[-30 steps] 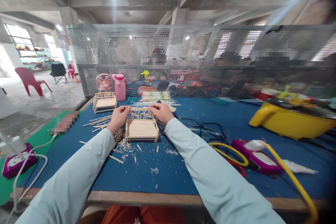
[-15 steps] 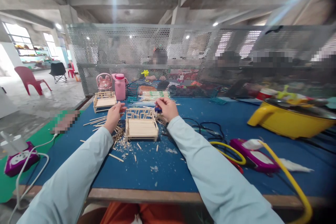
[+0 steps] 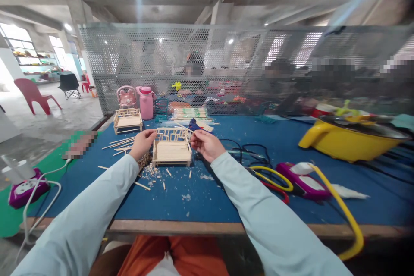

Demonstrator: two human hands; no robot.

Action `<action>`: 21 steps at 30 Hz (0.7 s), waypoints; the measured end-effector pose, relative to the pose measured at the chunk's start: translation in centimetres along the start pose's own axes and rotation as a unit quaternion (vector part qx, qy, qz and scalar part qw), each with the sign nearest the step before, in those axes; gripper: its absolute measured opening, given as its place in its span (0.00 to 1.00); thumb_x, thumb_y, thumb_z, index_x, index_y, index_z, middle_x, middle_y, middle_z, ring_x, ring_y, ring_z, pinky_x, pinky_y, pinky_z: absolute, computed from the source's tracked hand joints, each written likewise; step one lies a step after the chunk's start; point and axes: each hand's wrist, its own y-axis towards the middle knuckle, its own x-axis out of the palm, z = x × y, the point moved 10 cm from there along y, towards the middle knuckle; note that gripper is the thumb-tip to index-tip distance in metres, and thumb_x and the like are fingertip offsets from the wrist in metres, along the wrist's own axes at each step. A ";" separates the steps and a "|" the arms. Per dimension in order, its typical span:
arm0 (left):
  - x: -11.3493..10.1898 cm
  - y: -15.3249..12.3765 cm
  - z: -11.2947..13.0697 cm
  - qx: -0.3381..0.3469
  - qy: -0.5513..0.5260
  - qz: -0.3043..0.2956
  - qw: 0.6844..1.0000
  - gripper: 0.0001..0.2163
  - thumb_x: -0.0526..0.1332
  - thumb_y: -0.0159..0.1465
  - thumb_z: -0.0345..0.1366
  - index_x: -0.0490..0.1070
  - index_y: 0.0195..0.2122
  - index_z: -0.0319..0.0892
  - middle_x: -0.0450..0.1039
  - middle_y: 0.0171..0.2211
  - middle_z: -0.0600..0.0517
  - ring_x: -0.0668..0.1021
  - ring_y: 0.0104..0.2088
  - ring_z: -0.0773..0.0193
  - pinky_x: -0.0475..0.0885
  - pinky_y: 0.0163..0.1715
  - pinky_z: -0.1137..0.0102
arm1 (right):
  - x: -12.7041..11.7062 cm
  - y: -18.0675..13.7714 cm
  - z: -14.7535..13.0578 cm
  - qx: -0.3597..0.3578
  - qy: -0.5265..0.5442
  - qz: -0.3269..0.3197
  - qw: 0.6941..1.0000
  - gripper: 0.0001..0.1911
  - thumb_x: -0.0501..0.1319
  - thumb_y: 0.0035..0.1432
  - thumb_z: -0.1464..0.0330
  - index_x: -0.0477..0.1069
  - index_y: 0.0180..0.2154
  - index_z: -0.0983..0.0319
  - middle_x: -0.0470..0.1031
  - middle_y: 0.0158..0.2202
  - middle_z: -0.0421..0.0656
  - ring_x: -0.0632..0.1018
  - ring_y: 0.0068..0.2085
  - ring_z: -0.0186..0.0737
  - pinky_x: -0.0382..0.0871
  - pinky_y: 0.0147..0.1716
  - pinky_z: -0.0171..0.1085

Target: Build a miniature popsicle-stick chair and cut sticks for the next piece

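Note:
A miniature bed of thin wooden sticks, with a lattice back rail, stands upright on the blue table in front of me. My left hand is closed in a pinch at the rear left corner of its rail. Close to the bed's rear right corner, my right hand pinches the near end of what looks like a thin wooden stick, which slants up to the left. Just behind those fingers lies a dark blue tool, partly hidden; its kind is unclear.
A second miniature bed stands back left near a pink bottle. Loose sticks and scraps lie left of the near bed. Cables, a purple power strip and a yellow electric pan occupy the right. Perforated metal panels rise behind.
My right hand has let go of the blue tool, which now lies behind it, and has come down nearer to me. My left hand has closed in on the bed's corner. The view has shifted slightly.

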 end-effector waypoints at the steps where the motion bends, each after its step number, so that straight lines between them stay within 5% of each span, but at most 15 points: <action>1: -0.4 -0.1 0.4 0.007 0.009 0.020 1.000 0.16 0.63 0.50 0.41 0.73 0.36 0.36 0.75 0.32 0.47 0.73 0.31 0.64 0.66 0.36 0.68 | 0.1 0.0 -0.1 -0.002 0.009 0.001 1.000 0.10 0.64 0.43 0.66 0.62 0.24 0.62 0.69 0.19 0.35 0.69 0.18 0.27 0.64 0.20 0.29; 6: -1.9 -3.5 7.4 0.193 0.104 0.150 0.964 0.15 0.58 0.56 0.38 0.68 0.43 0.37 0.69 0.35 0.47 0.71 0.34 0.65 0.66 0.35 0.71 | 0.5 -0.4 -1.1 -0.028 0.045 0.001 0.999 0.13 0.65 0.41 0.64 0.62 0.25 0.61 0.66 0.19 0.33 0.66 0.19 0.25 0.62 0.20 0.28; 11: 3.5 -7.6 11.7 0.273 0.098 -0.023 0.957 0.12 0.55 0.60 0.40 0.71 0.40 0.40 0.72 0.40 0.46 0.73 0.38 0.63 0.68 0.35 0.71 | 3.7 -2.1 -1.5 -0.094 -0.026 -0.067 0.993 0.16 0.66 0.39 0.58 0.65 0.25 0.61 0.67 0.20 0.34 0.67 0.21 0.27 0.62 0.22 0.29; 14: 3.9 -8.2 11.8 0.250 0.034 -0.027 0.967 0.12 0.54 0.61 0.41 0.73 0.36 0.40 0.74 0.40 0.45 0.74 0.41 0.61 0.68 0.40 0.69 | 5.3 -3.1 -2.0 -0.144 -0.089 -0.097 0.981 0.16 0.64 0.42 0.56 0.65 0.25 0.62 0.67 0.19 0.35 0.67 0.22 0.28 0.63 0.25 0.30; 17: 3.7 -7.3 10.1 0.160 -0.055 -0.031 0.985 0.16 0.54 0.60 0.47 0.73 0.33 0.38 0.75 0.36 0.46 0.75 0.36 0.62 0.69 0.37 0.69 | 5.6 -3.4 -2.9 -0.169 -0.143 -0.108 0.969 0.16 0.62 0.44 0.56 0.67 0.29 0.62 0.69 0.21 0.36 0.69 0.23 0.29 0.65 0.27 0.32; 21: 4.2 -6.7 8.3 0.067 -0.135 -0.065 0.986 0.19 0.55 0.57 0.52 0.69 0.30 0.38 0.74 0.31 0.47 0.75 0.30 0.65 0.70 0.31 0.71 | 1.4 -4.3 -7.0 -0.235 -0.176 0.001 0.956 0.19 0.60 0.48 0.57 0.64 0.41 0.59 0.73 0.29 0.39 0.71 0.25 0.31 0.66 0.28 0.34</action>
